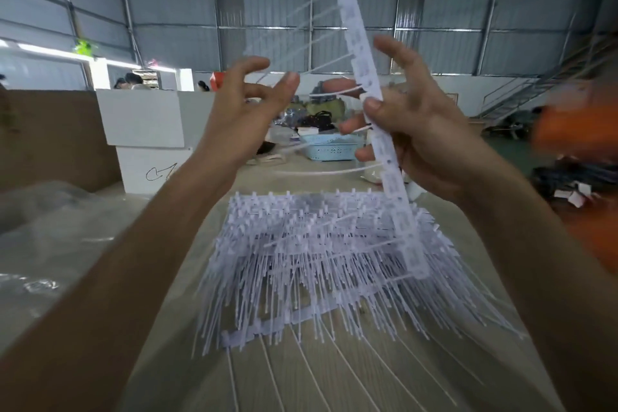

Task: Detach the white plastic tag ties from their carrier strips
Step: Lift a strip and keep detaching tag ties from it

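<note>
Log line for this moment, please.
right hand: grips carrier strip, near upright | left hand: free, fingers spread beside ties | tie pile: on table

We are in a big factory or warehouse hall. High above us is a metal roof (301,3) made of grey sheets, held up by steel beams. On the far right a metal staircase (521,90) climbs up the wall. The floor there is painted green. Cardboard boxes (50,137) and white boxes (143,120) are stacked on our left. We stand at a long work table (334,378) with a huge pile of white plastic tag ties (321,261) on it, far more than a home would have. A blue plastic basket (329,147) and bags sit farther down. Other workers (132,81) are busy in the back.
</note>
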`<state>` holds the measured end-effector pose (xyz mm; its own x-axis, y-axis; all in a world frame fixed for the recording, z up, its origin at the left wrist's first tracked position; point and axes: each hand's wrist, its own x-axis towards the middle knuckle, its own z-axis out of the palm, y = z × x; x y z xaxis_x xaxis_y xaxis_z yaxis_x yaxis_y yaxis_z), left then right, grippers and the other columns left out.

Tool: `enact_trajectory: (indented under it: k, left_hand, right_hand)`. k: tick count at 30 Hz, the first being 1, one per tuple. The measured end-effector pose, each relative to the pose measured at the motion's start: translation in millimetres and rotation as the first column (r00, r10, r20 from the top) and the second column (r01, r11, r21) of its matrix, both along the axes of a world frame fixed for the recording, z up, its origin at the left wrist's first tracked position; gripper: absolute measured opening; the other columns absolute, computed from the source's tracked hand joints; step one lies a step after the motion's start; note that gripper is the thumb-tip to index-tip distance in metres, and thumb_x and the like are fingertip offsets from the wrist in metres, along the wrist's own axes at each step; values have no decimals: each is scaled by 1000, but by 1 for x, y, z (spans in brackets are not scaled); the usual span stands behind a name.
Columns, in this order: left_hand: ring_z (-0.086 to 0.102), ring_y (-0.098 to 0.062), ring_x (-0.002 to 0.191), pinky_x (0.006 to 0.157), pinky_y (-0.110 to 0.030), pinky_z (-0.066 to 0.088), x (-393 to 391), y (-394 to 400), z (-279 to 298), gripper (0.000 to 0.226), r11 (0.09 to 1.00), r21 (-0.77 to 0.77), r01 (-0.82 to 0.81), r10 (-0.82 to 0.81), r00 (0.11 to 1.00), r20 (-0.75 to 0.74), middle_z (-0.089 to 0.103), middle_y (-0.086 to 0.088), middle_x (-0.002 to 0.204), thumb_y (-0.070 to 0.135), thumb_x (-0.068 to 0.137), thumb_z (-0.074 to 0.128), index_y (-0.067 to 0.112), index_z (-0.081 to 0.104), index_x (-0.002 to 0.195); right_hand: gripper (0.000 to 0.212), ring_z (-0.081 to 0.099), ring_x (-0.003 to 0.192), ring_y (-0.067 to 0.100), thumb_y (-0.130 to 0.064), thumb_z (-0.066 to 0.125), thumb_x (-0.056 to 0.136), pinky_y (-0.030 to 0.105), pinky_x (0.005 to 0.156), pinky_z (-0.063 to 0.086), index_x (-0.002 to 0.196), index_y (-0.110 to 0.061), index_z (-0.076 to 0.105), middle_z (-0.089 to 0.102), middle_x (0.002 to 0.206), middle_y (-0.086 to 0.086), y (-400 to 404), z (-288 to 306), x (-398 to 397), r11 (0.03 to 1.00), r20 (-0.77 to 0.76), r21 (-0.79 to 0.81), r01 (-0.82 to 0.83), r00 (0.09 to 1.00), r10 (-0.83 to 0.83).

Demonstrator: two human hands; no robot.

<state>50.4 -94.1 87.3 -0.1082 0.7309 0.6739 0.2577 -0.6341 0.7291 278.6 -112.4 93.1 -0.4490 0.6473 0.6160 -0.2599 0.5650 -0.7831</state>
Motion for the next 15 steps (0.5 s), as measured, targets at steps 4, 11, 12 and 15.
enact_trajectory:
  k: [4, 11, 12, 15]
  left_hand:
    - [65, -15, 112, 87, -39, 52, 8, -2, 0, 64, 990, -108, 92, -84, 993, 77, 62, 1, 128, 69, 82, 63, 38, 49, 136]
    - [68, -28, 112, 84, -43, 60, -13, -4, 4, 36, 953, 17, 301, -268, 820, 505, 60, -13, 131, 44, 89, 70, 34, 58, 122]
    - [69, -26, 111, 83, -43, 60, -20, -3, 4, 37, 956, 40, 290, -262, 788, 558, 62, -12, 128, 43, 90, 70, 33, 57, 122]
    - [73, -25, 103, 81, -45, 60, -49, 1, 3, 38, 951, 66, 302, -270, 709, 651, 75, -8, 110, 46, 92, 67, 31, 56, 125]
  right_hand:
    - [56, 71, 95, 24, -2, 50, 98, 37, 70, 63, 150, -13, 35, 58, 142, 10, 3, -5, 2, 980, 132, -52, -193, 971, 198]
    - [37, 72, 91, 22, -9, 48, 100, 29, 57, 59, 134, -15, 62, 69, 117, 12, 17, -10, 13, 988, 169, -152, 9, 986, 17]
    - [37, 72, 87, 21, -10, 49, 100, 28, 54, 58, 134, -15, 61, 70, 114, 13, 18, -10, 17, 989, 203, -144, 30, 979, 0]
    - [36, 72, 76, 20, -11, 51, 101, 27, 51, 57, 134, -20, 61, 72, 111, 15, 21, -9, 32, 992, 341, -89, 92, 938, -57]
